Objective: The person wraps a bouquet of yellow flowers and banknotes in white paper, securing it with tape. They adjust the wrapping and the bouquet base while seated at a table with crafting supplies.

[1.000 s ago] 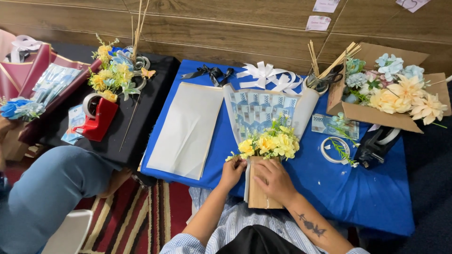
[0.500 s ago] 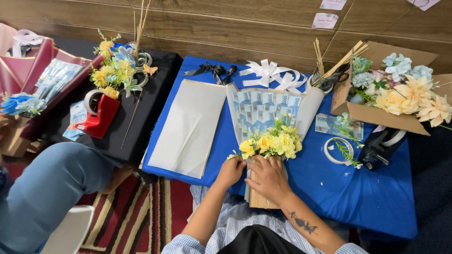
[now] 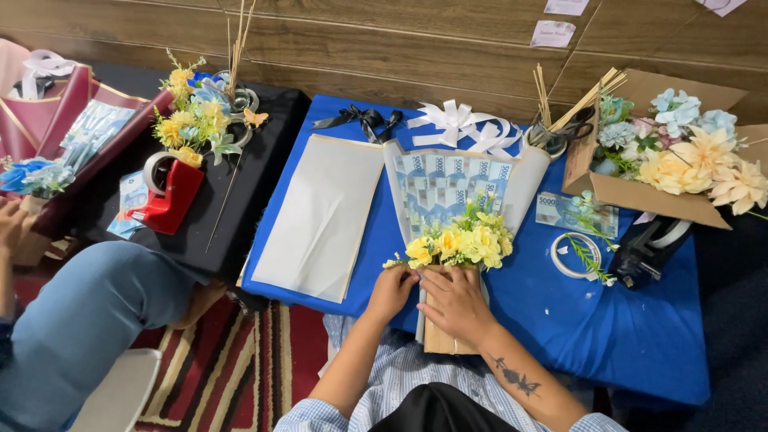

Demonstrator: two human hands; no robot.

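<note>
Blue-draped table (image 3: 608, 336) against a wood-panelled wall (image 3: 384, 40), black-draped table (image 3: 264, 160) just left of it, striped rug (image 3: 232, 368) below. On the blue one, largest first: open cardboard box (image 3: 640, 192) at far right, filled with cream, pale blue and pink artificial flowers; one pale paper sheet (image 3: 320, 216) lying flat; bouquet (image 3: 456, 240) at the near edge, with fanned banknotes inside white wrap and yellow flowers in front; small cup of sticks (image 3: 552, 136); two ribbon bows, one white (image 3: 456, 120), one black (image 3: 360, 118); one tape ring (image 3: 570, 256). Right hand (image 3: 452, 300) spread flat on the bouquet's brown paper stem, pressing rather than clasping. Left hand (image 3: 392, 290) curled, fingertips pinching at the lowest yellow bloom. Red tape dispenser (image 3: 172, 192) on the black table.
</note>
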